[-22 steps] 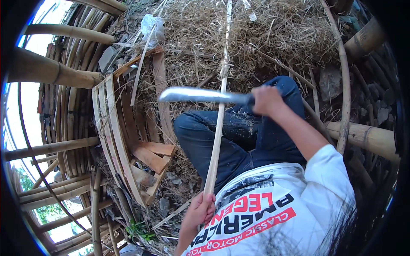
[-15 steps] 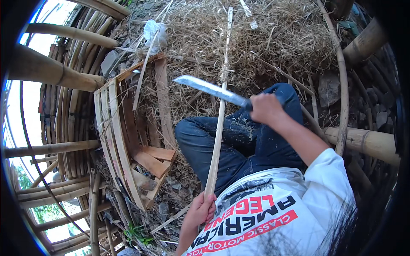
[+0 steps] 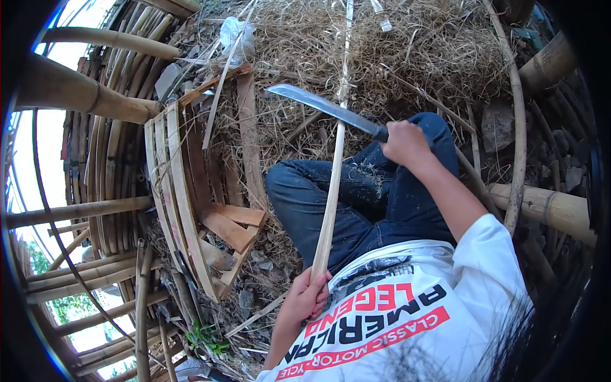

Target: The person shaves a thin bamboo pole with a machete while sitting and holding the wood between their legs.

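Basically, left hand [image 3: 307,297] has its fingers curled shut round the near end of the strip [image 3: 331,204], thumb on top, close against the shirt [image 3: 414,312]. Right hand [image 3: 406,144] is fisted round the handle of the knife [image 3: 324,106], by the right knee. Blade points left and slightly away, crossing over the strip beyond the lap; can't tell if the edge touches it. Strip runs from the left hand up over the jeans [image 3: 302,197] and out to the top edge of view, pale, with frayed curls just past the blade. Legs are folded, shaving bits on the jeans. Beyond the knees, a heap of curly shavings [image 3: 439,54] covers the ground. Left of the legs, slatted wooden crate [image 3: 181,197], tilted; plastic bag [image 3: 237,39] past its far end. Far left, bamboo poles [image 3: 89,95]. Right side, a stone [image 3: 498,125] and a long branch [image 3: 515,108].
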Motion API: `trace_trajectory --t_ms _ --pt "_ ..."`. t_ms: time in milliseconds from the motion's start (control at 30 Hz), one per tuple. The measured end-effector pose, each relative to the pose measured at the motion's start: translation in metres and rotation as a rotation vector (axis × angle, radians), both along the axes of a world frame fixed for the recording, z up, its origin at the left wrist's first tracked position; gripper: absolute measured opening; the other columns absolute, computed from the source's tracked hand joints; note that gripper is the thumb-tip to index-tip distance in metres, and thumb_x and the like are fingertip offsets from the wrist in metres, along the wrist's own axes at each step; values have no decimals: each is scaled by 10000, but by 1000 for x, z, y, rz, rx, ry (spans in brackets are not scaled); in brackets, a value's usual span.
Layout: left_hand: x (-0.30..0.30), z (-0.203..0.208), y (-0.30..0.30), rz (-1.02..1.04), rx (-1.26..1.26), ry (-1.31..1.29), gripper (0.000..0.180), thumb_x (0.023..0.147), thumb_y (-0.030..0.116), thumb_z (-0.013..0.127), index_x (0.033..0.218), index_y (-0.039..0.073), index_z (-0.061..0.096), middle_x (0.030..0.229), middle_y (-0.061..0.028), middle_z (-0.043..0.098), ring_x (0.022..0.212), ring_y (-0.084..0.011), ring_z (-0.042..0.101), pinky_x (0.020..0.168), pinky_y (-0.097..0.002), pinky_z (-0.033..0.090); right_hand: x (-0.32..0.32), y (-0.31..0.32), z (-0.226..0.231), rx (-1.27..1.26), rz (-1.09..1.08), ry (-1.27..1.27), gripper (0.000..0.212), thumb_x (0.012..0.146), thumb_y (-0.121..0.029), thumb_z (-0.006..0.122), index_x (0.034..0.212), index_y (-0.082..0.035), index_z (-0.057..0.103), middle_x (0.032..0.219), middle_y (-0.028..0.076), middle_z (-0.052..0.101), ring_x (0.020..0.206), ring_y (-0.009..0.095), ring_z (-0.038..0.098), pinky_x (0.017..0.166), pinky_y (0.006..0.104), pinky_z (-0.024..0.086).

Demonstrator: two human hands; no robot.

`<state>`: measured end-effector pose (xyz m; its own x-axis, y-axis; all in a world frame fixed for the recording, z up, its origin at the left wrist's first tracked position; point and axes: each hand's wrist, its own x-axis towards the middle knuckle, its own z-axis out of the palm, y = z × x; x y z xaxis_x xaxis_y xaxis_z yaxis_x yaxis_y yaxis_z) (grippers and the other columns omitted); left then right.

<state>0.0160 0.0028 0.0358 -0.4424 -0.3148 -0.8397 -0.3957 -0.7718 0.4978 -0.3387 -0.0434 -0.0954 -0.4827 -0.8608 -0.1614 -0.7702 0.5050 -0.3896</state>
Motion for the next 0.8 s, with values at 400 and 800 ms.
trace_trajectory --t_ms 400,800 --pt "-8 -18 8 -551 -827 -449 381 873 271 707 1009 -31 520 719 -195 644 648 -294 662 587 -423 497 106 102 50 83 342 -465 226 716 -281 705 763 -67 651 701 184 666 689 377 672 687 469 538" --pt "-14 -9 20 -570 -872 -598 260 947 245 582 1000 17 469 703 -292 602 709 -514 589 600 -566 434 87 95 56 41 421 -257 395 748 -420 754 815 -50 634 725 172 680 693 341 691 647 429 547"
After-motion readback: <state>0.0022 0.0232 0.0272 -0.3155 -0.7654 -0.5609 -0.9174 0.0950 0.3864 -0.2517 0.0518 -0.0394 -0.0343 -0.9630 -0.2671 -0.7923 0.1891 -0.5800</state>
